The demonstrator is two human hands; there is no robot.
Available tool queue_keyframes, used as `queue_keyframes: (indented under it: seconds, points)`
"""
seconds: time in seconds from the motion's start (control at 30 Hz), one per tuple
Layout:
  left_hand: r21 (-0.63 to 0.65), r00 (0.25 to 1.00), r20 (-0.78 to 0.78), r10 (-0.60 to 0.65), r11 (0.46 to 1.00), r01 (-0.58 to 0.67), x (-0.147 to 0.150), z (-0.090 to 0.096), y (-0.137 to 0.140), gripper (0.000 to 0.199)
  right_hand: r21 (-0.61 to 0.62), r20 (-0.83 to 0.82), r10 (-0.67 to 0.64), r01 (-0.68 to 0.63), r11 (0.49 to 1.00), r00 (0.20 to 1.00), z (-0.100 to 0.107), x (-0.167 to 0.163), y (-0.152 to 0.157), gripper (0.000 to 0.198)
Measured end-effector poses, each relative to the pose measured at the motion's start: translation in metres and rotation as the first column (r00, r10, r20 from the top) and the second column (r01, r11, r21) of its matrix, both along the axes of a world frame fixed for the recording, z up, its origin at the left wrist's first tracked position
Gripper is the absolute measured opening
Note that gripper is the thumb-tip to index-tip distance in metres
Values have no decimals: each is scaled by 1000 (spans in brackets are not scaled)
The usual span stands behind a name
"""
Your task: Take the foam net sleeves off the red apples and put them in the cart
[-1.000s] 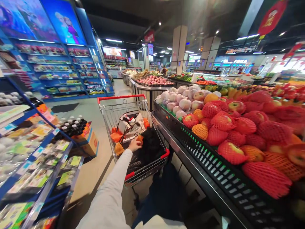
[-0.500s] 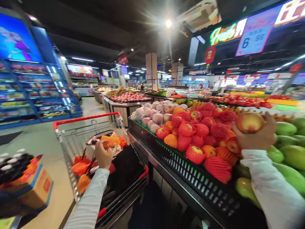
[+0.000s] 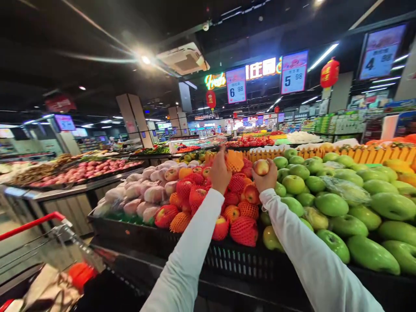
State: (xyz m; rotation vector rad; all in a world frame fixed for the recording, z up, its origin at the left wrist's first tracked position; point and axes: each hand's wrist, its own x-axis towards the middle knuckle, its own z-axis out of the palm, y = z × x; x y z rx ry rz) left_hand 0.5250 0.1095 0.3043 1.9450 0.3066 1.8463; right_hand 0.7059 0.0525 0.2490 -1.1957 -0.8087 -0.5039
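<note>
My right hand [image 3: 268, 177] is closed around a bare yellow-red apple [image 3: 261, 167], held above the line between the red apples and the green ones. My left hand [image 3: 221, 172] is raised over the netted apples, its fingers closed on an orange foam net [image 3: 234, 160]. Whether anything is inside that net I cannot tell. Below both hands lies a heap of red apples [image 3: 220, 227], many wrapped in red foam nets [image 3: 243, 231]. Loose green apples [image 3: 331, 204] fill the display to the right.
A black slotted crate edge [image 3: 240, 260] runs along the front of the display. At the lower left stands a shopping cart with a red handle [image 3: 32, 225]. Paper-wrapped pale fruit [image 3: 154, 194] lies left of the red apples, and price signs [image 3: 235, 86] hang overhead.
My view has turned right. My left hand has moved from above the cart to over the apples, carrying the orange net. The right hand still holds its apple; both hands are now close together.
</note>
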Motion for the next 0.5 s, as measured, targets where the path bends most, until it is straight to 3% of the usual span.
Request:
queue_keyframes:
  seconds: [0.07,0.13,0.23,0.3,0.5]
  points:
    - [-91,984,-121,-129,989,119,37,-6,8,39,-22,33,12,-11,1000,999,-1,0,0,68]
    - [-213,957,-145,-252,952,219,53,-21,19,32,-40,58,11,-9,999,998,-1,0,0,66]
    - [-384,878,-5,-479,811,441,53,-43,33,31,-90,113,11,-1,996,994,-1,-3,0,68]
    - [-410,819,60,-571,734,542,49,-52,37,30,-141,155,29,-7,990,988,-1,-5,-2,69]
    - [-439,726,1,-687,652,618,48,-58,30,38,-262,298,179,-99,960,938,4,-18,-12,71]
